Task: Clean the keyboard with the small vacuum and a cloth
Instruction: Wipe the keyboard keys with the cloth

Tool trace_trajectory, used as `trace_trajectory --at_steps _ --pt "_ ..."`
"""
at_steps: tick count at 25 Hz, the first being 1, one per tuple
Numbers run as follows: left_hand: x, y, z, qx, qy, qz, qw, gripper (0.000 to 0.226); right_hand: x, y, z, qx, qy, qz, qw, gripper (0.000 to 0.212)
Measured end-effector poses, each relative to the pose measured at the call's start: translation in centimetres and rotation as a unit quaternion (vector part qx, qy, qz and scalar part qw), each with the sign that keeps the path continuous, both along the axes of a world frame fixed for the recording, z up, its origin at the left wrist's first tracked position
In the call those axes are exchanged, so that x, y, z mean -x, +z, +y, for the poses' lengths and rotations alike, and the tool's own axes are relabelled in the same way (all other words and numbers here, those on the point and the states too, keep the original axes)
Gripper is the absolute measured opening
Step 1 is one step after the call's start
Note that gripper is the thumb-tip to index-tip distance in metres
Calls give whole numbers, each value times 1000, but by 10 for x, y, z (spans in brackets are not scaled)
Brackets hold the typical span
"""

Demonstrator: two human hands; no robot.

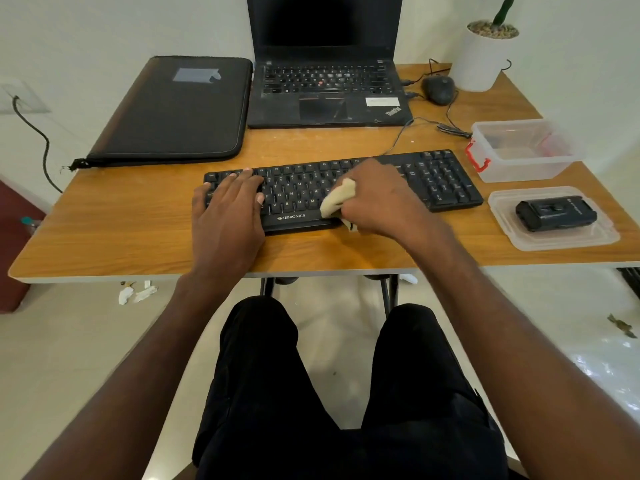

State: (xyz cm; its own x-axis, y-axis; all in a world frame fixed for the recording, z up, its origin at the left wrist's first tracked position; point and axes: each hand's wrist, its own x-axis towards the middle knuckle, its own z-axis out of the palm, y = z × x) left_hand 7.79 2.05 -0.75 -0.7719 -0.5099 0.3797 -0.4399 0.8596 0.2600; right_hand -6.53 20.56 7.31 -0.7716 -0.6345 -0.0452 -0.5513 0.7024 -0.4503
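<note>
Keyboard (346, 181) middle hidden, right hand (377, 199) bunching cloth (337, 200)

So that's one keyboard (343, 188), one laptop (325, 64), one mouse (439, 89), one sleeve (173, 109), one cloth (337, 201), one tub (523, 150), one lid (554, 237), one vacuum (554, 213), one plant pot (479, 60).

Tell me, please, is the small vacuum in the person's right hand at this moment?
No, the right hand grips a cloth on the keyboard.
</note>
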Motion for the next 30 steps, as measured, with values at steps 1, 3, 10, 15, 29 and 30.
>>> trace_trajectory --at_steps 1,3,10,15,29,30 --pt "0 0 1 -3 0 -5 1000 40 2 0 1 6 -15 -12 1000 45" --pt "-2 1 3 -12 4 -12 1000 40 9 4 7 14 -72 -15 997 47" --pt "41 28 48 -51 -39 36 997 43 -18 -7 3 87 2 -23 996 35" --pt "49 5 58 -54 -32 -16 998 59 18 -5 44 69 -65 -47 994 40" --pt "47 5 61 13 -44 -13 999 50 19 -7 58 119 -128 -50 983 43" --pt "47 6 61 12 -48 -12 999 49 19 -7 57 110 -130 -57 984 42"
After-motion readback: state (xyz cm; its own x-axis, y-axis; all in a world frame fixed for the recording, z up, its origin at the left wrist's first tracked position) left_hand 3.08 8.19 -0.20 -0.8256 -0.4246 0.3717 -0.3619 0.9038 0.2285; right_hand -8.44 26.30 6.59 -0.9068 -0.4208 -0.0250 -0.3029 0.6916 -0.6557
